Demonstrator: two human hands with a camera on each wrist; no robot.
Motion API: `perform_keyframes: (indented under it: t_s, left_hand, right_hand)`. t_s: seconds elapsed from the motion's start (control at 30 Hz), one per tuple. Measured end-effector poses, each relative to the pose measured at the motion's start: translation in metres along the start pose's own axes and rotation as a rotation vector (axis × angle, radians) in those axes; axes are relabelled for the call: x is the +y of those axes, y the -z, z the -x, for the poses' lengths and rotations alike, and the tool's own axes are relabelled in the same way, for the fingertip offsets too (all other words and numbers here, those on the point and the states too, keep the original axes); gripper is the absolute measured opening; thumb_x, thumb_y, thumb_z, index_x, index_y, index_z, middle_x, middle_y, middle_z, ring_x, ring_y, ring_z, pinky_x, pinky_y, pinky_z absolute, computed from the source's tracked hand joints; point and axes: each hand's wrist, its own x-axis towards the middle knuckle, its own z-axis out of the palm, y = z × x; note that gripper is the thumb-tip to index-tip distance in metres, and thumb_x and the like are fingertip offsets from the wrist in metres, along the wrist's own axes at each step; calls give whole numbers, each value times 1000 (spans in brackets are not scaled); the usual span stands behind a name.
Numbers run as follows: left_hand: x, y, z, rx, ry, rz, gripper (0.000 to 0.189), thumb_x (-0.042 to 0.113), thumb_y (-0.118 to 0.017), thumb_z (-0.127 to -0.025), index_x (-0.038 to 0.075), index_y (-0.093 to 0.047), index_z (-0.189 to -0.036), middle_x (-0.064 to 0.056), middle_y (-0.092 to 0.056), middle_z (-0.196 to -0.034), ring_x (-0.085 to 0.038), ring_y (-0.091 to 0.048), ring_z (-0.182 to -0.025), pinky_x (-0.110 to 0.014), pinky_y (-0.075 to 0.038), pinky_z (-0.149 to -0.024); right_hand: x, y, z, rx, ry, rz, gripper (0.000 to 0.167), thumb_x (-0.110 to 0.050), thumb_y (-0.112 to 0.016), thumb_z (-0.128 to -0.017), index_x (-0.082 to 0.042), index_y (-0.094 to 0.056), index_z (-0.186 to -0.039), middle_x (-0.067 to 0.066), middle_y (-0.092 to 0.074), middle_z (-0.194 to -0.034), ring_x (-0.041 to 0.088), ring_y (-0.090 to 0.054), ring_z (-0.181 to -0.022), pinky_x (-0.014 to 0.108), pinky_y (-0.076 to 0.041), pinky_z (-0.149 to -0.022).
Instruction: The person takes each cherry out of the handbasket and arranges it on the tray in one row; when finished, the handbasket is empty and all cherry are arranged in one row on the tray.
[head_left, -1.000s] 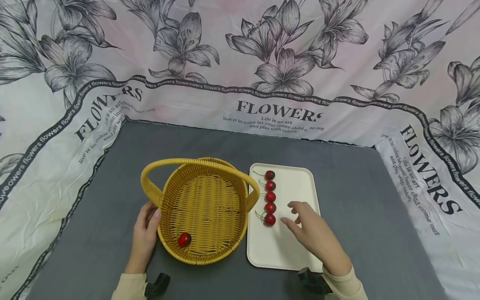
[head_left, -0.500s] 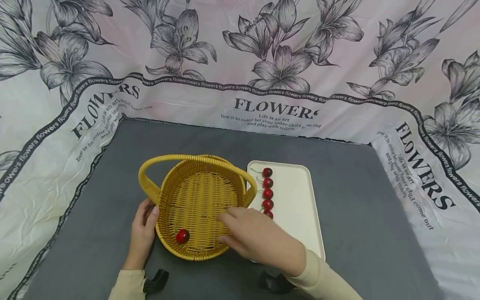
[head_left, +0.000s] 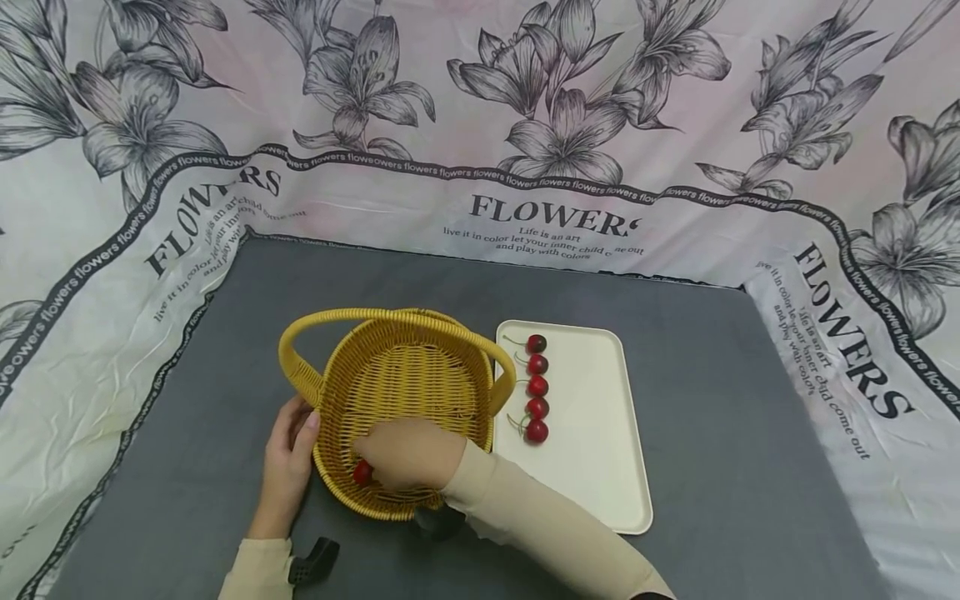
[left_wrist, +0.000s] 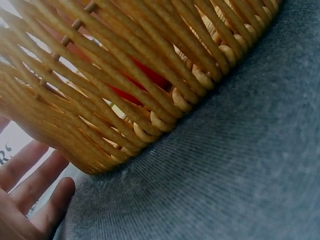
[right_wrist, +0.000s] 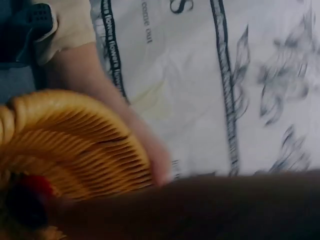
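A yellow woven basket [head_left: 405, 375] with a tall handle stands on the grey cloth. My left hand [head_left: 288, 454] rests against its outer left side, thumb near the rim; the left wrist view shows straight fingers [left_wrist: 37, 182] beside the woven wall. My right hand [head_left: 412, 452] reaches down inside the basket, fingers right at a red cherry [head_left: 362, 473] on the basket floor. In the right wrist view that cherry [right_wrist: 37, 184] is partly covered by the dark, blurred hand. The right thumb is hidden, and I cannot tell whether the fingers pinch the cherry.
A cream tray [head_left: 592, 417] lies right of the basket, with several red cherries [head_left: 537, 386] in a row along its left side. The right sleeve [head_left: 540, 517] crosses the tray's near left corner. Flower-printed cloth [head_left: 555, 221] rises behind and at both sides.
My right hand has moved left from over the tray, across the basket's rim, and down to the cherry inside. The left hand keeps its place at the basket; the row of cherries is unchanged.
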Motion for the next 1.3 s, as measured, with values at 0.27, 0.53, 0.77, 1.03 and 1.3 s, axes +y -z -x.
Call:
perform_keyframes:
  t_s: [0.27, 0.53, 0.77, 1.03, 1.3]
  left_hand:
    - [2, 0, 1, -13, -13, 9, 43, 6, -41, -101, 5, -39, -144, 8, -51, -122, -2, -53, -108, -10, -42, -84]
    - [3, 0, -1, 3, -15, 5, 43, 6, -42, -101, 6, -40, -144, 8, -51, -121, -3, -54, -107, -10, -43, -83]
    - [3, 0, 0, 0, -27, -8, 43, 5, -42, -101, 6, -40, -144, 10, -51, -122, -1, -53, -109, -10, -42, -85]
    - [1, -1, 0, -14, -18, -10, 42, 8, -42, -101, 8, -41, -143, 8, -51, -123, -2, -53, -109, -11, -43, -84]
    - [-1, 1, -2, -14, -48, 6, 43, 5, -42, -101, 7, -41, -143, 8, -51, -124, -3, -53, -110, -11, -43, -86]
  right_hand:
    - [3, -14, -20, -106, -25, -123, 12, -19, -70, -88, -19, -58, -92, -8, -54, -74, 7, -51, -64, 20, -40, -57]
    - [10, -14, -20, -81, -5, -140, 12, -18, -68, -89, -18, -57, -92, -8, -54, -75, 7, -50, -65, 19, -39, -58]
    - [32, -2, 2, -27, 21, -242, 11, -19, -66, -91, -17, -55, -90, -8, -52, -78, 7, -47, -67, 17, -37, -61]
    - [59, 12, 64, 184, 19, -445, 19, -24, -62, -94, -14, -57, -110, -6, -58, -97, 7, -53, -82, 19, -45, -72]
    - [70, -5, 127, 331, 40, -854, 33, -30, -43, -103, -28, -52, -135, -8, -59, -119, 10, -58, -101, 29, -49, -85]
